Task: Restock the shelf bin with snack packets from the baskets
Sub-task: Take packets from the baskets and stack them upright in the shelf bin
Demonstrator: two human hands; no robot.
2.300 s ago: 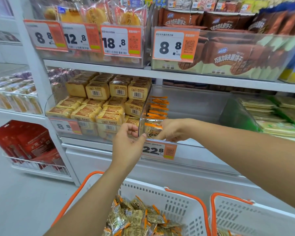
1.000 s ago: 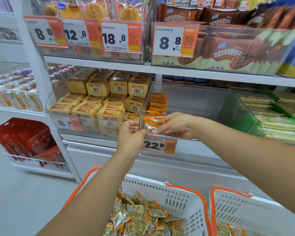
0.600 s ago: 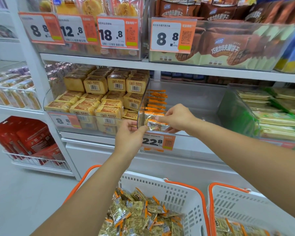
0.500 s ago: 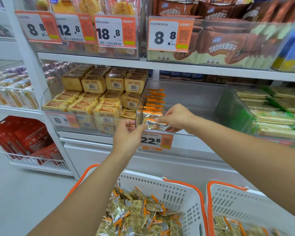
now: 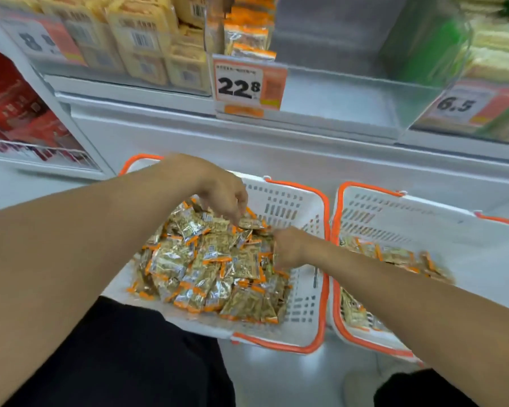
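Your hands have dropped from the shelf bin (image 5: 335, 92) at frame top into the left basket (image 5: 306, 259): left hand (image 5: 224, 195) and right hand (image 5: 288, 248) each pinch snack packets (image 5: 206, 268).

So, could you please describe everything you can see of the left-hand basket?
The left-hand basket is white slotted plastic with an orange rim, sitting on the floor below the shelf, beside a second, similar basket. It is heaped with small gold snack packets with orange ends. Both hands reach in: the left hand at the far packets, the right hand nearer the right wall.
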